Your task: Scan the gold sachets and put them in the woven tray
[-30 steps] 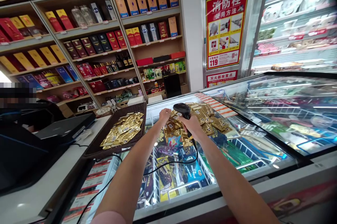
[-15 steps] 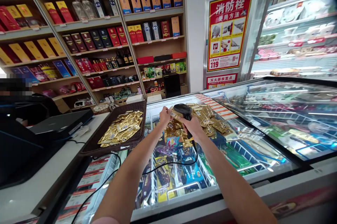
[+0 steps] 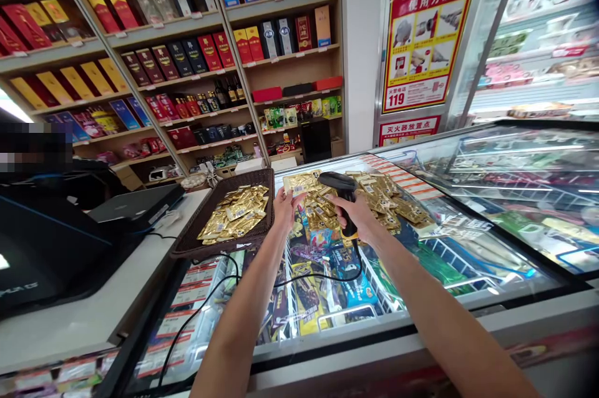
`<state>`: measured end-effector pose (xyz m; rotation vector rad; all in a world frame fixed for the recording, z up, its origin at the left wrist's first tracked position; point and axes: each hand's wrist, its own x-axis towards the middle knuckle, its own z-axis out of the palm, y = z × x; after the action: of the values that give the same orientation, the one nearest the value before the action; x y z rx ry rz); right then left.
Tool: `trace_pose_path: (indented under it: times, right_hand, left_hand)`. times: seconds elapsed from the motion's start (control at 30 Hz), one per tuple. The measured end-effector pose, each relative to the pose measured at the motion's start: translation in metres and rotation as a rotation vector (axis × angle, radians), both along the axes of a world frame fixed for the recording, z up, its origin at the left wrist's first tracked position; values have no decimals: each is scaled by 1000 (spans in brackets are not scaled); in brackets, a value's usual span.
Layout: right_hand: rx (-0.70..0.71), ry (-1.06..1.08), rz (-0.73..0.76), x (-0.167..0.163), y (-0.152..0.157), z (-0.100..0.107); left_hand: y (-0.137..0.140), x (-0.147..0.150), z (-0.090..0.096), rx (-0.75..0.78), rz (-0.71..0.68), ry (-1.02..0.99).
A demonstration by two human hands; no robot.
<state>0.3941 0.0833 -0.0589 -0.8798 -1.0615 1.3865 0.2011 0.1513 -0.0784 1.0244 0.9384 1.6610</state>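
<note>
Left hand (image 3: 284, 208): clamped by the fingertips on one gold sachet (image 3: 306, 181), just left of the scanner; exact placing of the thumb hard to make out.
Right hand (image 3: 358, 214): wrapped around the handle of a black handheld barcode scanner (image 3: 337, 181), apart from the left hand; seemingly aiming toward the sachet.
Just changed: drawn out leftward from beside and beneath the scanner, compared with half a second ago; now showing the sachet's printed barcode (image 3: 298, 188), so judged to leave the code less covered. Impossible to tell of any reading.
Far left: black terminal (image 3: 42, 242) on a white counter (image 3: 93, 314), with a dark-clothed person (image 3: 88, 170) behind.
Brown wicker basket (image 3: 213, 206): standing between counter and hands, holding a heap of loose gold sachets (image 3: 238, 214).
Center: pile of gold sachets (image 3: 386, 198) spread on the glass top of a chest freezer (image 3: 327, 362), behind and to both sides of the scanner.
Black cable (image 3: 311, 276): trailing from the scanner handle, leftward across the glass, above colorful frozen packets (image 3: 306, 298).
Right: red-and-yellow fire hydrant poster (image 3: 428, 30) on the wall, beyond the freezer.
</note>
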Motion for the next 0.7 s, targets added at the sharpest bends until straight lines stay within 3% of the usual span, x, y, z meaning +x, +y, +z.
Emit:
trace_pose_path:
  times: [0.3,0.7]
  right_hand:
    - [25,-65,75,-12,-13,5]
    - [3,-80,203,-17,-20,6]
  left_hand:
    - [0,-3,-17,10,44,-89]
    - [4,-7,-23,-2,84,-95]
